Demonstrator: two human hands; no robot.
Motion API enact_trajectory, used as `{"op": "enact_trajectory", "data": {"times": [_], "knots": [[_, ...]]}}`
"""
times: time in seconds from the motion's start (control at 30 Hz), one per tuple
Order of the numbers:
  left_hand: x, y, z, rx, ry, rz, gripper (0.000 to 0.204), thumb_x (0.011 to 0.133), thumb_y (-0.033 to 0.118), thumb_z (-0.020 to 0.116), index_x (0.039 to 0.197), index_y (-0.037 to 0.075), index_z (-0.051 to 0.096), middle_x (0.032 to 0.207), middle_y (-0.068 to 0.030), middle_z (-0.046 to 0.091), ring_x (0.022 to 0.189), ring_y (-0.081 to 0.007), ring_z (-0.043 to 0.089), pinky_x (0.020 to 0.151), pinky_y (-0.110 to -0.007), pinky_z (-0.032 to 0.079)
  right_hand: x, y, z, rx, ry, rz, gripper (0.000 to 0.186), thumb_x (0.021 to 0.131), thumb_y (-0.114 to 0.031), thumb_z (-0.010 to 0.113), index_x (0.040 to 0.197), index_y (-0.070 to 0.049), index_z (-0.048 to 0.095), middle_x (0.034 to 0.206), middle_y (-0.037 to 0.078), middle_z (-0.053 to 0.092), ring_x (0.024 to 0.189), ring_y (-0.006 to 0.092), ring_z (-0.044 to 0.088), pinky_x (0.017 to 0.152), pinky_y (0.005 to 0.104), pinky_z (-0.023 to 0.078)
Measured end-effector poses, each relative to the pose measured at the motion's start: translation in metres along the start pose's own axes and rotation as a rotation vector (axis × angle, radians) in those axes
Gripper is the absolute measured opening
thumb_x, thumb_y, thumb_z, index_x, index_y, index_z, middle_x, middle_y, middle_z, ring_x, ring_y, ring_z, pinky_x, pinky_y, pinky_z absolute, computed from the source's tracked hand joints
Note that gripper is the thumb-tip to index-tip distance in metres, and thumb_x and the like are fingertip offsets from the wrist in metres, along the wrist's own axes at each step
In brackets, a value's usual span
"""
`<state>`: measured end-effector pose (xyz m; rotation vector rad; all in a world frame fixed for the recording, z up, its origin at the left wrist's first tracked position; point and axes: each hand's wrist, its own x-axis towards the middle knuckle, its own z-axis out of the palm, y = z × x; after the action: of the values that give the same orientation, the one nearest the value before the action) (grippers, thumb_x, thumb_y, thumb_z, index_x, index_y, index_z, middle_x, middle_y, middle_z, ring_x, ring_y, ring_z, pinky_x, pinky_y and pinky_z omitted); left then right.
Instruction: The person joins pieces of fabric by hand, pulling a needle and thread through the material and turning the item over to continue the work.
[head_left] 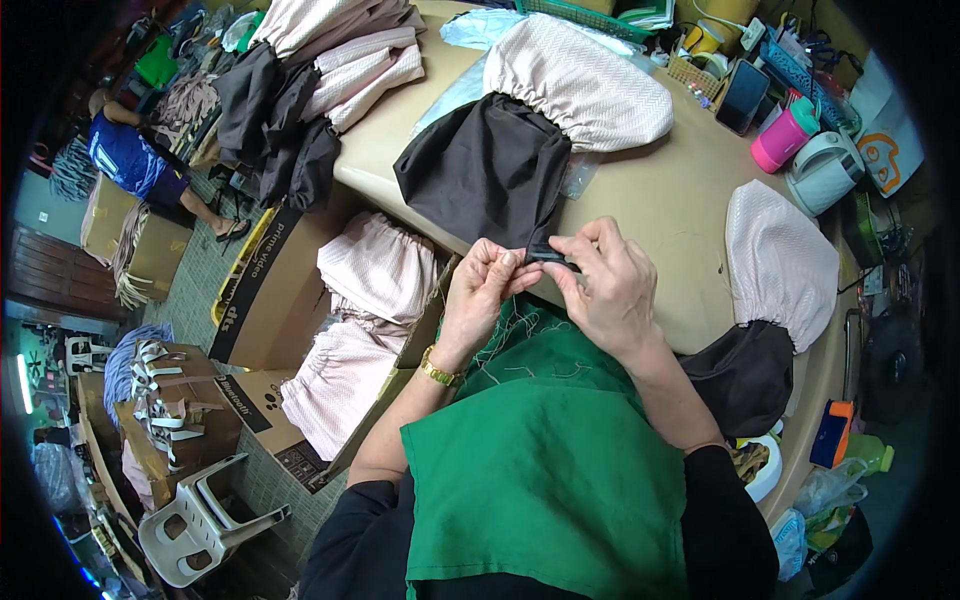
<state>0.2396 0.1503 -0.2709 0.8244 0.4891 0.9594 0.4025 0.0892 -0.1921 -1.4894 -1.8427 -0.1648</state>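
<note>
Matt dark cloth (485,170), textured pink cloth (590,85), smooth tabletop (665,225), glossy metal watch (439,368)

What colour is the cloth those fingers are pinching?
The cloth is very dark, nearly black, best seen in the head view.

At the centre I count two hands, my left hand (482,285) and right hand (612,285); two single cloth bags (490,160), at twelve and three o'clock; one watch (440,368) at seven; one phone (743,97), one bottle (784,136) at two; one co-worker (135,160) at ten.
</note>
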Motion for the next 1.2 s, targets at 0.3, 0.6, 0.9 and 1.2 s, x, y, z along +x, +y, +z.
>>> {"op": "enact_trajectory", "data": {"times": [0.3, 0.6, 0.9, 1.2], "knots": [[-0.007, 0.007, 0.02, 0.206, 0.027, 0.088, 0.014, 0.098, 0.014, 0.052, 0.092, 0.002, 0.051, 0.097, -0.0059, 0.06, 0.091, -0.012, 0.064, 0.085, -0.027, 0.055, 0.001, -0.003, 0.003, -0.125, 0.068, -0.11, 0.024, 0.063, -0.007, 0.078, 0.075, -0.008, 0.056, 0.073, 0.004, 0.052, 0.058, 0.022, 0.053, 0.053, 0.0345, 0.038], [-0.012, 0.01, 0.024, 0.301, 0.029, 0.115, 0.026, 0.101, 0.021, 0.046, 0.089, -0.002, 0.049, 0.097, -0.0146, 0.064, 0.082, -0.0137, 0.066, 0.077, -0.026, 0.056, 0.013, 0.021, 0.015, 0.526, -0.111, 0.233, 0.015, 0.077, -0.011, 0.073, 0.083, -0.002, 0.062, 0.074, 0.004, 0.052, 0.06, 0.016, 0.051, 0.058, 0.0283, 0.041], [-0.009, 0.023, 0.001, 0.548, 0.173, 0.219, 0.023, 0.087, 0.01, 0.068, 0.105, -0.002, 0.061, 0.094, -0.0032, 0.058, 0.056, -0.0024, 0.046, 0.054, -0.018, 0.04, 0.008, 0.047, 0.037, 0.693, -0.323, 0.444, 0.017, 0.084, -0.015, 0.072, 0.083, 0.002, 0.067, 0.071, 0.004, 0.056, 0.064, 0.009, 0.049, 0.061, 0.0271, 0.04], [0.014, 0.003, 0.011, 0.411, 0.151, 0.05, 0.015, 0.091, 0.015, 0.065, 0.099, 0.002, 0.067, 0.073, 0.0019, 0.06, 0.052, -0.0004, 0.045, 0.045, -0.015, 0.036, 0.006, 0.041, 0.041, 0.655, -0.26, 0.419, 0.018, 0.086, -0.013, 0.069, 0.08, 0.003, 0.065, 0.07, 0.001, 0.053, 0.066, 0.0072, 0.046, 0.062, 0.0244, 0.038]]}}
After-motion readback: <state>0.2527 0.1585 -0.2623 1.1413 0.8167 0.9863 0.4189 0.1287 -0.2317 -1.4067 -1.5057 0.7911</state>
